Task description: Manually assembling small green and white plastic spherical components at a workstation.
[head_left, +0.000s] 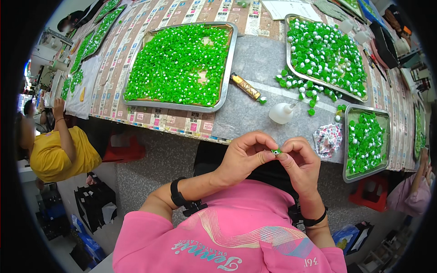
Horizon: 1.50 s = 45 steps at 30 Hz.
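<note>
The left hand (245, 158) and the right hand (300, 164) meet fingertip to fingertip in front of the person's body, just off the near edge of the table (109, 86), and between them thumbs and fingers pinch one small green piece (276, 152) with a white, dark-dotted part showing. Just beyond the hands, on a grey mat (255, 52), stands a white squeeze bottle (281, 114) with a thin nozzle, tilted toward the right. Past it and a little to the left lies a slim tool (246, 86) with a yellowish patterned body, its end near another green-and-white piece. Loose green and white pieces (312, 94) are scattered beyond the bottle to the right, spilling by the edge of a far-right metal tray (288, 50) heaped with similar ones. To the right of the hands rests a crumpled floral cloth (327, 139), and just past that a smaller metal tray (347, 145) of green and white pieces. Farther off to the left of the hands, a large metal tray (173, 108) is thickly covered with them. Well to the left, a person in a yellow shirt (68, 154) sits at the table.
</note>
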Available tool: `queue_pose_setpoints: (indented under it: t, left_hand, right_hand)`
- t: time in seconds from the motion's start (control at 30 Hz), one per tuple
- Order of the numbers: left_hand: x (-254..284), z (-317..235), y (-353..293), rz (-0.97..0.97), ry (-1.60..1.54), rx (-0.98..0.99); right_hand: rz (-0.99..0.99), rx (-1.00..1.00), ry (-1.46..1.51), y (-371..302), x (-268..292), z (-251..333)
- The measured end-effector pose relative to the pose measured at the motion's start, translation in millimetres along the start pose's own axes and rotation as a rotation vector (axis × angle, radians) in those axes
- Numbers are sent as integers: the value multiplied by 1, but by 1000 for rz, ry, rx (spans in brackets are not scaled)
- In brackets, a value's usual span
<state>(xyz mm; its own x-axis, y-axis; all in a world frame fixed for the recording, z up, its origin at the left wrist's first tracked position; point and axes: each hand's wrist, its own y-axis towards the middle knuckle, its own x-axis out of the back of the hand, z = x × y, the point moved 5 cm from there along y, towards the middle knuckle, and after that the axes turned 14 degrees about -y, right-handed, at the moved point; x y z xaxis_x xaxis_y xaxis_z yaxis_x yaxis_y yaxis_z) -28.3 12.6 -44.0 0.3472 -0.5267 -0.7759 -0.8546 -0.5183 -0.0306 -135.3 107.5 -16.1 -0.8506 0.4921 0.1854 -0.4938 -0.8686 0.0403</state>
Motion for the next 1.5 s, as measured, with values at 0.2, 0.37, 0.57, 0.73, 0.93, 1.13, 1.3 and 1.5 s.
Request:
queue_pose_setpoints:
  t: [0.2, 0.37, 0.57, 0.73, 0.93, 1.13, 1.3, 1.5]
  left_hand:
    - [-1, 0, 0, 10, 13, 20]
    - [-3, -1, 0, -16, 21, 85]
    - [-6, 0, -3, -99, -70, 196]
    - [-4, 2, -3, -103, -55, 200]
    - [-3, 1, -3, -77, 42, 159]
    - [-4, 0, -4, -62, 64, 142]
    - [-5, -1, -1, 50, 16, 53]
    - [-8, -2, 0, 116, 40, 8]
  right_hand:
    - [44, -40, 100, 1, 1, -2]
    - [76, -74, 162, 0, 2, -4]
    - [101, -176, 272, -3, 3, -9]
    - [86, -260, 319, -3, 2, -8]
    - [118, -264, 322, -2, 4, -13]
    - [105, -259, 287, -3, 4, -12]
    - [-5, -68, 109, -5, 6, 0]
    - [-70, 81, -151, -7, 10, 11]
